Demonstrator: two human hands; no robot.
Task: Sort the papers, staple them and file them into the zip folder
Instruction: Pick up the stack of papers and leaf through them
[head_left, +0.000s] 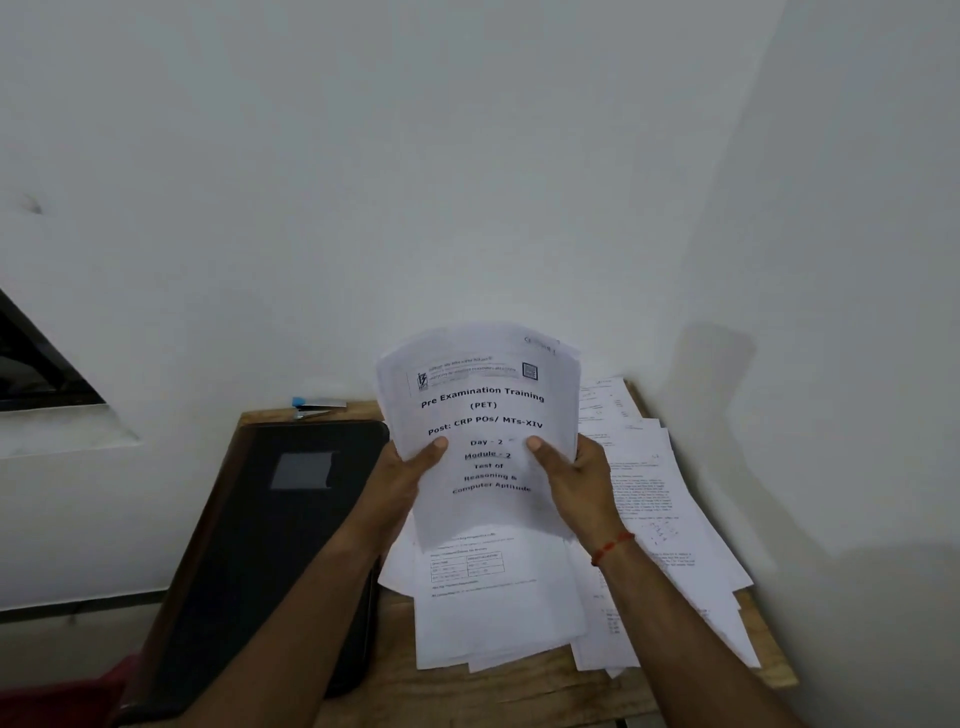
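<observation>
While the left grip (410, 480) and the right grip (571, 483) each clasp a side edge of a stack of papers (483, 410), thumbs pressed on its printed front page, the stack is held raised and tilted above the surface (519, 691). Beneath both grips and out past the right one, loose papers (654, 525) lie spread. Left of the left grip lies a black zip folder (275, 545); beyond that, a blue-tipped stapler (318, 406) sits at the surface's far edge.

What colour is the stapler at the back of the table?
The stapler is silver with a blue end, seen best in the head view.
</observation>
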